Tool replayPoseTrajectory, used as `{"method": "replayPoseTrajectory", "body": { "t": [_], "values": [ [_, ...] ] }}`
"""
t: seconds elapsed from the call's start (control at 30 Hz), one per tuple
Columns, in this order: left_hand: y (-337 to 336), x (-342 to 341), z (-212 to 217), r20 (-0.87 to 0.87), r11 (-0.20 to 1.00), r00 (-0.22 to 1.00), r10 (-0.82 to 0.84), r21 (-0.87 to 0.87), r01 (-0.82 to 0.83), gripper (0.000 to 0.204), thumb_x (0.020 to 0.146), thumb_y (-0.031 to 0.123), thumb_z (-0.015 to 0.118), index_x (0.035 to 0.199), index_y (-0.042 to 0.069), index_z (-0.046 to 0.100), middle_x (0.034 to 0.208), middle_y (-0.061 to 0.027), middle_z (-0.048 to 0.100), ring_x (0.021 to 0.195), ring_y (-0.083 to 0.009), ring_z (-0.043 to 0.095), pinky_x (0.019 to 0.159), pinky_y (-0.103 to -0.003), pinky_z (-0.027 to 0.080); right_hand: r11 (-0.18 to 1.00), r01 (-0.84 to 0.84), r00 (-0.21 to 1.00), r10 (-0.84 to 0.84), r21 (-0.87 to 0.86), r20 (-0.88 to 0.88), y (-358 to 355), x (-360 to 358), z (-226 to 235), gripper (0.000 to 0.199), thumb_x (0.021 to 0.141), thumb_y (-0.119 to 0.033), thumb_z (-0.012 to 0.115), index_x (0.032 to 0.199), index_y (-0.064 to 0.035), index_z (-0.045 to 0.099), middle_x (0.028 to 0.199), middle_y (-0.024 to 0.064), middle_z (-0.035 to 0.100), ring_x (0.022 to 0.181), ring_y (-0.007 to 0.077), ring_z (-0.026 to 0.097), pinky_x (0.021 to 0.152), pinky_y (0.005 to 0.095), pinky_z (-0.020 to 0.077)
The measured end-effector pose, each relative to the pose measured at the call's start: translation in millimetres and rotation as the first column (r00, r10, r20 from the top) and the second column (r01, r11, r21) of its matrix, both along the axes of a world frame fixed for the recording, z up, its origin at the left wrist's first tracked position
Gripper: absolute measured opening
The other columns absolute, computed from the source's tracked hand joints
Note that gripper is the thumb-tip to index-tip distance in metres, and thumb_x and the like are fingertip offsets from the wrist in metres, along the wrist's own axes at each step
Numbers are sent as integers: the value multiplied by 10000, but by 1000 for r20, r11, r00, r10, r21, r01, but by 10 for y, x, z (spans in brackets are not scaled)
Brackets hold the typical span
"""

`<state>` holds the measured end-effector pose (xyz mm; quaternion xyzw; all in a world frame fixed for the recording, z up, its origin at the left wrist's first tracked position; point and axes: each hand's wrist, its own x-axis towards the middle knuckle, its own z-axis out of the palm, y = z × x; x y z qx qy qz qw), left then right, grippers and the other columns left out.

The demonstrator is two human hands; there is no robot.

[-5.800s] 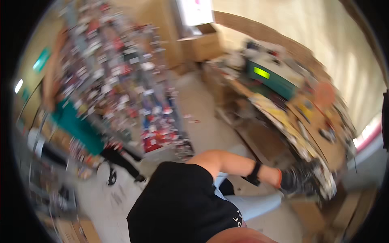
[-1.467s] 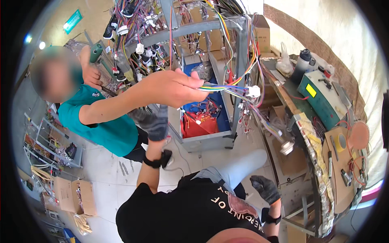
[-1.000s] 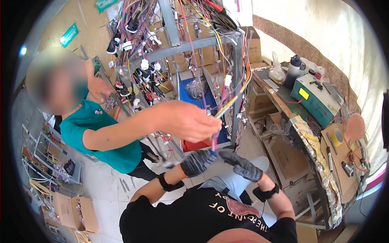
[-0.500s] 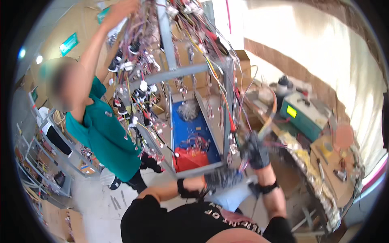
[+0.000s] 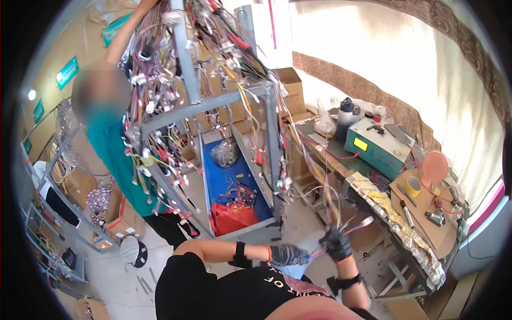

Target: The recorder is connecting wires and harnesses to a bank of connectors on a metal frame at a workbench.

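A bottle (image 5: 344, 119) stands beside a green-sided device (image 5: 376, 146); yellow tape (image 5: 412, 184) lies on cardboard (image 5: 440, 238).

wire bundle (image 5: 330, 201): now in gloved hands (image 5: 337, 245) | co-worker's arm (image 5: 122, 45): now raised

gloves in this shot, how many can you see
2: one on the left hand, one on the right hand, which grips a wire bundle. The co-worker's hands don't show clearly, so more may be hidden.

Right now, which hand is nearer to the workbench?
Right. The right hand is left of the workbench, close to its near edge; the left hand is farther left, away from it.
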<state>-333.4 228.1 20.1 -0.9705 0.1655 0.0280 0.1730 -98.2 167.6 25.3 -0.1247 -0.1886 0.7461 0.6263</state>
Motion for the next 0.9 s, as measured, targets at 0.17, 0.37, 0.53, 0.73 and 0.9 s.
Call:
{"method": "replayPoseTrajectory", "body": {
  "t": [0.17, 0.37, 0.53, 0.73, 0.9],
  "values": [
    [-212, 162, 54, -504, 794, 861, 59, -500, -347, 462, 815, 259, 480, 1243, 91, 435, 1113, -163, 519, 851, -293, 593, 725, -387, 476, 851, 359, 885, -441, -384, -150, -511, 120, -60, 264, 868, -326, 507, 869, -67, 560, 521, -24, 431, 472, 100, 396, 600, 315, 395],
    [-119, -64, -159, -444, 651, 881, 162, -623, -434, 441, 850, 376, 484, 1137, 43, 517, 794, -198, 589, 674, -292, 599, 588, -385, 478, 564, 485, 634, -753, -669, -175, -1153, 1032, -1649, 98, 799, -150, 582, 728, -82, 579, 479, -36, 430, 387, 87, 328, 499, 261, 413],
    [-445, 356, 238, -526, 377, 849, 47, -778, -502, 508, 832, 455, 542, 1040, -8, 553, 765, -215, 581, 670, -351, 582, 611, -416, 455, 389, 627, 152, -911, -675, -384, -1950, 1049, -1233, 522, 650, -387, 668, 948, 22, 537, 863, 149, 556, 812, 257, 515, 779, 417, 438],
    [-573, 582, 476, -545, 311, 829, -125, -815, -488, 358, 860, 360, 540, 953, 13, 541, 790, -209, 579, 727, -381, 560, 634, -423, 435, 397, 794, 82, -820, -461, -566, -2794, 1518, -1500, 532, 647, -409, 655, 944, 7, 508, 919, 125, 508, 918, 271, 469, 875, 427, 362],
    [-398, 504, 134, -527, 411, 827, -199, -810, -417, 413, 873, 416, 487, 969, 17, 532, 827, -214, 583, 768, -392, 555, 681, -435, 431, 188, 775, 15, -960, -604, -279, -2788, 1665, -1981, 611, 627, -445, 690, 1050, -36, 530, 1104, 119, 516, 1048, 261, 453, 947, 398, 339]
  ]
}}
